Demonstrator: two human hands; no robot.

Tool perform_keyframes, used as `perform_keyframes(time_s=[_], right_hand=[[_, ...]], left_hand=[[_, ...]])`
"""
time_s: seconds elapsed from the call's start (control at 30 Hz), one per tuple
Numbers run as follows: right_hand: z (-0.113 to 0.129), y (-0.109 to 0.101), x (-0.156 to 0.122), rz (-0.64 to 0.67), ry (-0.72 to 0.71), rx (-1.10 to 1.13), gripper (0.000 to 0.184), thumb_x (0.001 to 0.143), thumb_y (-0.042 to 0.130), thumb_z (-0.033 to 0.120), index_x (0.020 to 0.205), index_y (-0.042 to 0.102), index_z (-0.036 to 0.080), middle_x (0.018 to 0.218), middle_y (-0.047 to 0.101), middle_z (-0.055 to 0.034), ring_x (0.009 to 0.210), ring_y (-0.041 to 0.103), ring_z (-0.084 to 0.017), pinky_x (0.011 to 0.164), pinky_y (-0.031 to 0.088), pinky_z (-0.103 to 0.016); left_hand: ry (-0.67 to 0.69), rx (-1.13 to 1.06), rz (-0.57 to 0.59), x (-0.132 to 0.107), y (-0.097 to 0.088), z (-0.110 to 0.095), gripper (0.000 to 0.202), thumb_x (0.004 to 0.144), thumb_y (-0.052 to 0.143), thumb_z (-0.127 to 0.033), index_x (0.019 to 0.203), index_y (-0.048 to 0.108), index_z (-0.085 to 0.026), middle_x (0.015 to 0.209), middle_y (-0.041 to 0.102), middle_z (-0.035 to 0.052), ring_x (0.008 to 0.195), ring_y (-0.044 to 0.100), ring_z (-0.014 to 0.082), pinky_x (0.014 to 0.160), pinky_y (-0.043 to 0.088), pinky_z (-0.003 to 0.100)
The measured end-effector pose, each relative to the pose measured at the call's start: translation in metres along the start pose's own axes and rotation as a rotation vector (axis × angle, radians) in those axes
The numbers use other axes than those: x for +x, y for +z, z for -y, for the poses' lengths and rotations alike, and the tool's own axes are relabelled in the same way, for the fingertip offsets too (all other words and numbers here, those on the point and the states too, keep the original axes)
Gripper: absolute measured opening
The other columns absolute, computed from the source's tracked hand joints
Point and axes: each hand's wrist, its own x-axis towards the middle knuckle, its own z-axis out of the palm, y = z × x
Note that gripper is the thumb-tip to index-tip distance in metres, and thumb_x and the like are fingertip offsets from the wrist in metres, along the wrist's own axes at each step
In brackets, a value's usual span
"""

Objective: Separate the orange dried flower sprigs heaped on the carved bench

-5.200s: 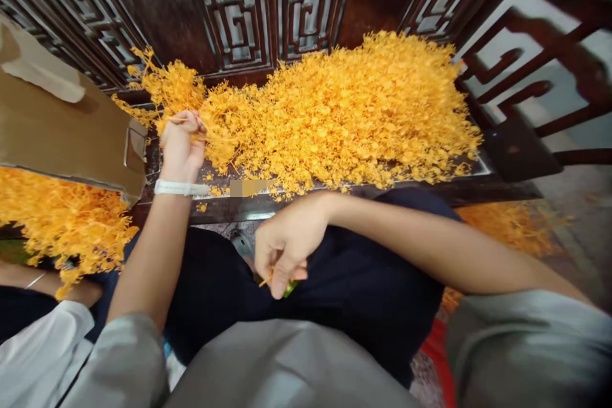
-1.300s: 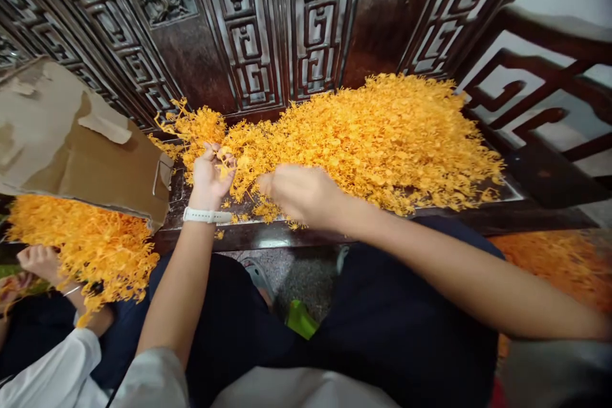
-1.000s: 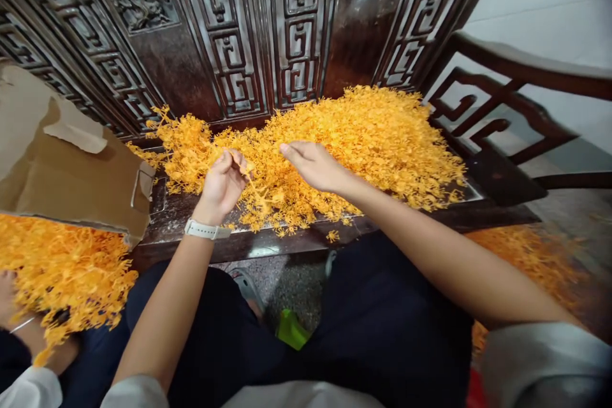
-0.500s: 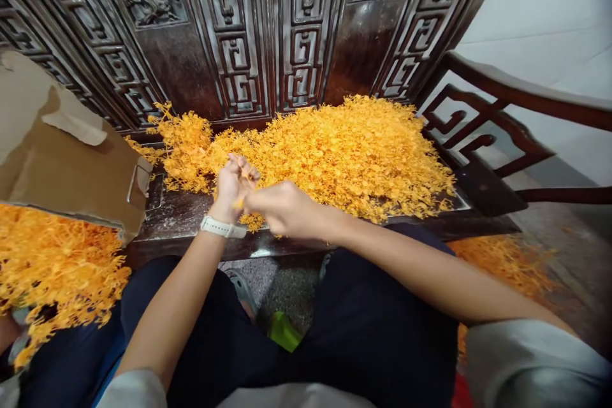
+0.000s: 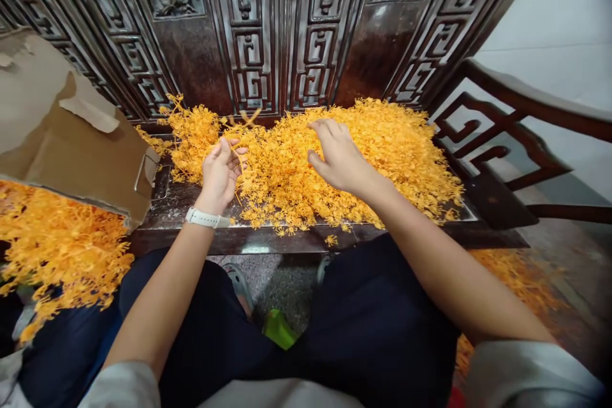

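In the head view a heap of small yellow-orange plastic-looking flower pieces (image 5: 392,159) covers much of the dark wooden bench (image 5: 191,239). My left hand (image 5: 220,172), with a white band at its wrist, is curled palm up at the left part of the heap. Its thumb and fingers pinch a thin orange flower stem (image 5: 239,158). My right hand (image 5: 342,156) hovers over the middle of the heap, fingers spread and nothing seen in them. One loose flower piece (image 5: 331,240) lies at the bench's front edge.
A torn cardboard box (image 5: 90,159) stands at the left, with more orange pieces (image 5: 62,255) spilling below it. Behind rises a carved wooden backrest (image 5: 191,64); a wooden armrest (image 5: 521,92) bounds the right. More orange pieces (image 5: 516,280) lie on the floor at right.
My hands were together at the left of the heap; now they are apart. My right hand has moved right and opened over the heap. The view has shifted slightly.
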Motion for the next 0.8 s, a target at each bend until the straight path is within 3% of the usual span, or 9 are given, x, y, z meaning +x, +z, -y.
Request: perform_keyframes(time_s=[0.1,0.2,0.37,0.47,0.57,0.7,0.8], right_hand=[[0.023,-0.002,-0.011,0.088,-0.039,0.162,0.048,0.111,0.045,0.053,0.131,0.064,0.013,0.121,0.07,-0.0174,0.107,0.064,-0.031,0.096,0.049,-0.045],[0.046,0.004,-0.017,0.157,-0.058,0.205,0.054,0.111,0.043,0.067,0.103,0.062,0.017,0.096,0.067,-0.0103,0.084,0.059,-0.022,0.078,0.042,-0.037],[0.038,0.021,-0.009,0.173,0.087,0.522,0.051,0.111,0.048,0.062,0.081,0.05,0.021,0.075,0.06,-0.0028,0.069,0.054,-0.016,0.069,0.039,-0.034],[0.028,0.026,-0.004,0.069,0.174,0.703,0.051,0.11,0.05,0.059,0.075,0.051,0.022,0.069,0.059,-0.0007,0.064,0.053,-0.014,0.068,0.041,-0.032],[0.039,0.027,-0.008,0.021,0.046,0.645,0.053,0.11,0.048,0.057,0.069,0.043,0.023,0.064,0.048,0.0012,0.061,0.044,-0.013,0.065,0.035,-0.032],[0.068,0.03,-0.02,0.199,-0.314,0.43,0.042,0.109,0.043,0.047,0.074,0.038,0.024,0.065,0.04,0.0012,0.061,0.034,-0.015,0.064,0.028,-0.034],[0.071,0.036,-0.022,0.164,-0.272,0.463,0.046,0.112,0.039,0.049,0.074,0.035,0.024,0.063,0.034,0.003,0.057,0.033,-0.014,0.063,0.026,-0.033]], left_hand=[[0.105,0.07,-0.002,-0.002,0.009,0.006,0.019,0.104,0.073,-0.033,0.091,0.079,-0.02,0.073,0.076,0.0025,0.058,0.065,0.008,0.057,0.054,0.018],[0.182,0.137,-0.028,-0.004,0.017,0.01,0.018,0.102,0.076,-0.027,0.086,0.08,-0.019,0.067,0.072,0.0007,0.055,0.063,0.0078,0.057,0.054,0.019],[0.171,0.196,0.017,-0.011,0.021,0.012,0.016,0.097,0.081,-0.023,0.081,0.08,-0.018,0.067,0.07,0.0019,0.054,0.063,0.0097,0.057,0.053,0.023],[0.1,0.171,0.006,-0.012,0.021,0.01,0.025,0.099,0.076,-0.02,0.074,0.075,-0.018,0.067,0.067,0.0024,0.055,0.06,0.0092,0.055,0.049,0.023],[-0.042,0.055,0.01,-0.012,0.021,0.007,0.028,0.099,0.068,-0.01,0.072,0.07,-0.016,0.069,0.064,0.0026,0.058,0.057,0.0084,0.055,0.048,0.02],[-0.232,-0.034,-0.013,-0.01,0.02,0.004,0.029,0.09,0.055,0.004,0.071,0.062,-0.016,0.063,0.054,-0.001,0.053,0.049,0.0077,0.051,0.042,0.019],[-0.236,-0.056,-0.038,-0.006,0.014,0.001,0.029,0.096,0.054,-0.002,0.071,0.061,-0.016,0.062,0.052,-0.0009,0.052,0.047,0.0081,0.053,0.042,0.02]])
